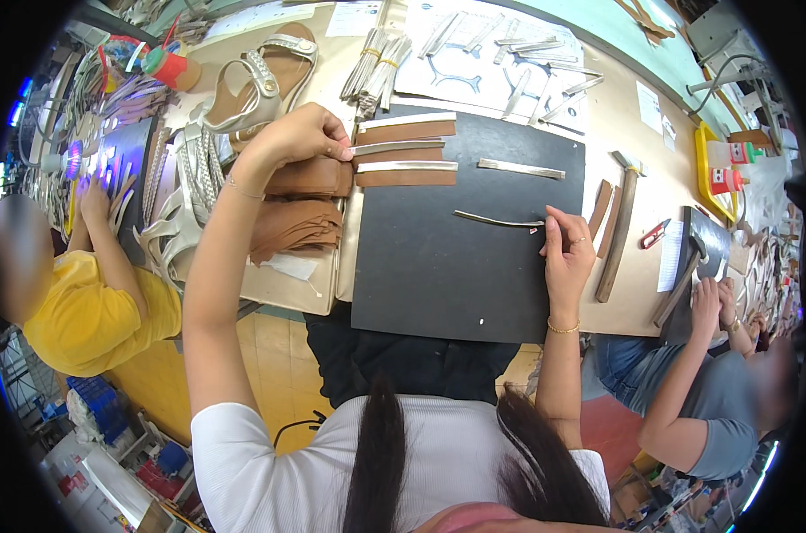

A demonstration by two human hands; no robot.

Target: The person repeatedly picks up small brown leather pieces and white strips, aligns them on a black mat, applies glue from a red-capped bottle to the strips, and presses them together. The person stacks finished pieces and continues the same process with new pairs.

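My left hand is closed at the left end of a narrow silvery strip, which lies along a brown leather piece at the upper left of the black mat. Above and below it, similar silvery strips lie on other brown pieces. In a pinch, my right hand grips one end of a thin, slightly curved strip over the mat's right side. Another silvery strip rests flat on the mat, apart from both hands.
Stacked brown leather pieces lie left of the mat, with silver sandals behind. Bundled strips sit at the back. On the right are a hammer and a red cutter. Co-workers sit on both sides.
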